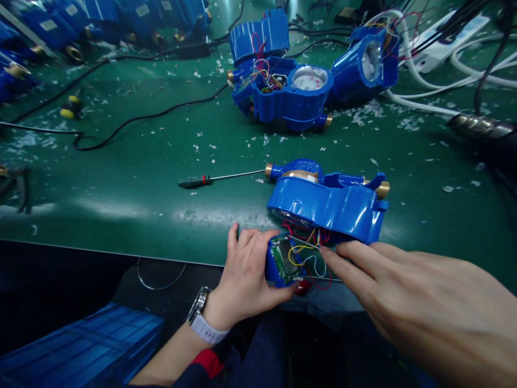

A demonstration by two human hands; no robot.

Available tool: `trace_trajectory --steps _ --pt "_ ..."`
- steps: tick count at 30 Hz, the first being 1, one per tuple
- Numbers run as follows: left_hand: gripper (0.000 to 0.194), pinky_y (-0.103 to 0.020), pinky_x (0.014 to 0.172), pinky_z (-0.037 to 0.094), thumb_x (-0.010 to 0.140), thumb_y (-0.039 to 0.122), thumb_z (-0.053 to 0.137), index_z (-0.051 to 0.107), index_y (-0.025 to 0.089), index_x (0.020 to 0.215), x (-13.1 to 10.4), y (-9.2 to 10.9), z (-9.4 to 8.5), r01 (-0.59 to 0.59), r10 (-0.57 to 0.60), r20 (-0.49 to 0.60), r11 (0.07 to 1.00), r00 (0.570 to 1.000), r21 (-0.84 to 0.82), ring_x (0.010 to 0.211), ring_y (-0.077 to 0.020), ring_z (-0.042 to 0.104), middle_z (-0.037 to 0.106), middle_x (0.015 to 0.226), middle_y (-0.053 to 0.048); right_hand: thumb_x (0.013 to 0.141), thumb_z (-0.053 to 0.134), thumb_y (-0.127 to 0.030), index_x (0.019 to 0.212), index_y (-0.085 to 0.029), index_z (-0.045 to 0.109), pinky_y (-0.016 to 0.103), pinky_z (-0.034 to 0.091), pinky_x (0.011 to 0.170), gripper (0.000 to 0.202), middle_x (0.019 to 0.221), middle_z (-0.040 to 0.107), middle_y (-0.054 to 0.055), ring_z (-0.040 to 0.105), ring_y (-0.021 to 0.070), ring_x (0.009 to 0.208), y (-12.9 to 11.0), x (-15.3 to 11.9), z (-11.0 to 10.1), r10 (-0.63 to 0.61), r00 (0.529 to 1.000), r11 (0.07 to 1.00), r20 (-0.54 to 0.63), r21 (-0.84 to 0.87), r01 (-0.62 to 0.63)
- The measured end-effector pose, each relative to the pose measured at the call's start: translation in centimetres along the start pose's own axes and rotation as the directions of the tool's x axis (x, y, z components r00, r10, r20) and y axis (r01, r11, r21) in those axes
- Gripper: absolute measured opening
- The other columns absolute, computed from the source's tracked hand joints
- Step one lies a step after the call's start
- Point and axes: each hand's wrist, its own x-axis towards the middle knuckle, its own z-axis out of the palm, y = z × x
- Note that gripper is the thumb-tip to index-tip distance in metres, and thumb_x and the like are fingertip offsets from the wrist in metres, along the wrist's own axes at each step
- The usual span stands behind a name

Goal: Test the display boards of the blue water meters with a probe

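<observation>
My left hand (247, 269) grips a small blue housing (273, 269) with a green circuit board (285, 257) in it, at the bench's front edge. Yellow, red and white wires (301, 249) run from the board to a blue water meter (327, 207), which lies tipped over with brass pipe ends. My right hand (388, 285) is at the wires, its index fingertip at the end of a thin pale strand or tool; the thumb is hidden. Its other fingers are against the meter's lower edge. A screwdriver (197, 181) lies left of the meter, its shaft tip by the brass end.
Behind stand an opened blue meter (274, 97) and another meter (359, 67) with loose wires. More blue meters (100, 21) line the back left. Black cable (141, 116) crosses the green bench (121, 178); a white power strip (448, 40) lies back right. A blue crate (89, 345) sits below.
</observation>
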Motion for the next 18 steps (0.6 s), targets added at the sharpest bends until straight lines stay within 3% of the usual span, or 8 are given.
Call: trace_trajectory --steps 3,10,13,18 --pt "0.072 -0.069 0.109 0.013 0.067 0.047 0.071 0.041 0.015 0.125 0.1 0.1 -0.3 0.026 -0.026 0.052 1.0 0.998 -0.008 0.11 -0.0325 0.054 0.061 0.111 -0.013 0.052 0.046 -0.002 0.08 -0.014 0.071 0.026 0.042 0.033 0.039 0.074 0.07 0.011 0.057 0.0187 0.044 0.1 0.1 0.0 -0.016 1.0 1.0 0.026 0.002 0.015" --pt "0.089 -0.073 0.109 0.011 0.061 0.062 0.074 0.037 0.017 0.128 0.2 -0.1 -0.2 0.042 -0.041 0.091 0.999 0.995 -0.005 0.11 -0.0339 0.054 0.06 0.113 -0.014 0.052 0.052 -0.004 0.073 -0.016 0.069 0.03 0.038 0.034 0.029 0.072 0.069 0.012 0.052 0.0197 0.044 -0.4 0.8 0.1 0.013 0.999 1.0 0.034 -0.025 -0.012" --pt "0.08 -0.071 0.109 0.013 0.062 0.061 0.073 0.042 0.017 0.122 0.4 -0.1 -0.1 0.042 -0.041 0.074 0.999 0.996 -0.007 0.107 -0.0324 0.056 0.062 0.107 -0.012 0.051 0.052 -0.007 0.069 -0.016 0.067 0.031 0.034 0.034 0.025 0.071 0.068 0.013 0.048 0.0201 0.043 -0.7 0.9 0.0 0.017 0.999 0.999 0.044 -0.032 -0.016" --pt "0.068 -0.069 0.11 0.015 0.067 0.053 0.07 0.043 0.018 0.119 0.6 0.1 -0.1 0.032 -0.031 0.05 0.999 0.998 -0.015 0.106 -0.0307 0.058 0.063 0.106 -0.011 0.062 0.05 -0.011 0.068 -0.019 0.062 0.031 0.027 0.039 0.015 0.069 0.065 0.011 0.047 0.0204 0.047 -1.3 0.7 -0.3 0.003 0.996 1.0 0.084 -0.016 -0.002"
